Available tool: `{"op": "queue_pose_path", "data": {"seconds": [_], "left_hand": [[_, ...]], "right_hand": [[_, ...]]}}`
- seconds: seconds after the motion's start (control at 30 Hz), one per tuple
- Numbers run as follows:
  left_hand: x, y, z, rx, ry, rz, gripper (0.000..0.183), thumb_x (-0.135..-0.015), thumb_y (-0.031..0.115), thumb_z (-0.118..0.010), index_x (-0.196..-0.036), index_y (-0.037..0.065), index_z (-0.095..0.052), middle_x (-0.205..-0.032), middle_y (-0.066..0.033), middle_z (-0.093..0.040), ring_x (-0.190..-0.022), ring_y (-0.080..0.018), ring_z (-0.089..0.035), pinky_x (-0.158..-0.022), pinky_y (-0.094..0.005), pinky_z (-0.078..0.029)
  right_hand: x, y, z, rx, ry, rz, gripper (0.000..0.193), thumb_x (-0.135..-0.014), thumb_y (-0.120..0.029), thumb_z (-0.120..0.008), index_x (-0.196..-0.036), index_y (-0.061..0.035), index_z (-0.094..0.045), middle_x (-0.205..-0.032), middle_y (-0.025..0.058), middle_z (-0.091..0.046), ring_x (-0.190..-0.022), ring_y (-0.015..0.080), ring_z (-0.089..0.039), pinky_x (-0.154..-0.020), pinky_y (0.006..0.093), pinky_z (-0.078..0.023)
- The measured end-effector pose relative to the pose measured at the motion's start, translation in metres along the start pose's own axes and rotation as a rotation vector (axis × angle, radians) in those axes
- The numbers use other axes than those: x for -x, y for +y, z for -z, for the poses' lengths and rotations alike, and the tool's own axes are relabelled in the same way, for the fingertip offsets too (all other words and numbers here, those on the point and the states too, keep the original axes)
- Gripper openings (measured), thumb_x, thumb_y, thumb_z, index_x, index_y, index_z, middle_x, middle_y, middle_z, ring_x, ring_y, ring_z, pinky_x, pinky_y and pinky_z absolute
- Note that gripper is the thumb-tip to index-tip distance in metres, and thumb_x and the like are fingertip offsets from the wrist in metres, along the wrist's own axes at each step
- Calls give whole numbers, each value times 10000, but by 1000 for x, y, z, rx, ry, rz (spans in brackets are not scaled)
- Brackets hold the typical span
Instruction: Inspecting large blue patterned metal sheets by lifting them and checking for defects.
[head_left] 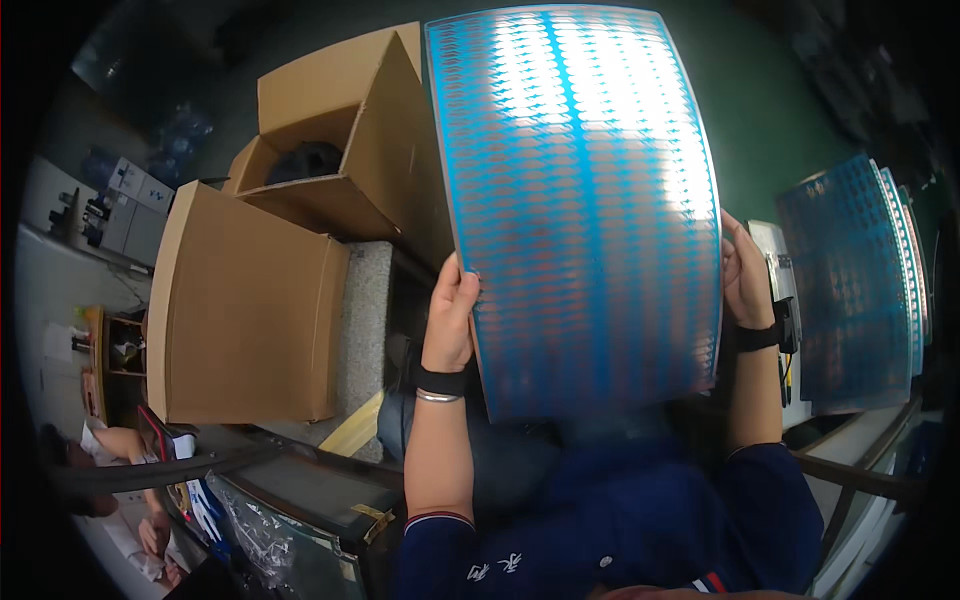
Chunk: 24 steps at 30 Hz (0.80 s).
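Note:
A large, glossy blue sheet (pixel 590 260), printed with rows of small repeated shapes, is held up in front of me and bends slightly. My left hand (pixel 450 318) grips its left edge, with the thumb on the face and the other fingers mostly hidden behind. At the right edge, my right hand (pixel 747 278) holds the sheet from the side and behind, its fingertips partly hidden. Bright glare washes out the pattern on the upper part. A dark band circles each of my wrists.
Similar patterned sheets (pixel 850 290) stand at the right. Left of me are an open cardboard box (pixel 400 150) with something dark inside, a second cardboard box (pixel 245 310) and a grey speckled block (pixel 366 310). Another person's arm (pixel 120 443) shows at the lower left, near crumpled clear plastic (pixel 262 535).

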<state>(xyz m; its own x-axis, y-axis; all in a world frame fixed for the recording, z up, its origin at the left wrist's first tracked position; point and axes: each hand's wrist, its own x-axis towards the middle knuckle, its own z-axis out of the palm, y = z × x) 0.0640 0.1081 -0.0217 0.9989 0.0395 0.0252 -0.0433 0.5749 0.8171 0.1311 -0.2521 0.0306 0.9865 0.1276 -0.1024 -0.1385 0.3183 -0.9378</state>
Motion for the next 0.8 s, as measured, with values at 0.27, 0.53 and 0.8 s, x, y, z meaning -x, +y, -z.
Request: {"op": "queue_pose_path", "data": {"seconds": [0.27, 0.53, 0.8], "left_hand": [[6, 10, -1, -138, -104, -13, 327, -923, 198, -538, -1188, 10, -496, -1059, -36, -591, -980, -93, -531, -894, -247, -397], [3, 25, 4, -51, 91, -261, 247, -900, 122, -572, -1115, 7, -533, -992, -33, -612, -865, -82, -556, -774, -207, -438], [-14, 21, 23, -438, 92, -758, 137, -858, -10, -564, -972, 55, -602, -1087, -86, -565, -1066, -172, -517, -943, -282, -384]], "right_hand": [[-27, -11, -21, 37, 69, 344, 234, -956, -113, -430, -1146, 3, -502, -1034, 59, -596, -942, 101, -566, -801, 226, -470], [-20, -16, -49, -76, -6, 535, 296, -967, -109, -401, -1252, -29, -395, -1112, 88, -562, -979, 144, -561, -848, 277, -473], [-59, -7, 1, -129, -587, 741, 162, -863, -54, -576, -1017, -91, -538, -1281, 139, -481, -1180, 245, -476, -1018, 398, -370]]}}
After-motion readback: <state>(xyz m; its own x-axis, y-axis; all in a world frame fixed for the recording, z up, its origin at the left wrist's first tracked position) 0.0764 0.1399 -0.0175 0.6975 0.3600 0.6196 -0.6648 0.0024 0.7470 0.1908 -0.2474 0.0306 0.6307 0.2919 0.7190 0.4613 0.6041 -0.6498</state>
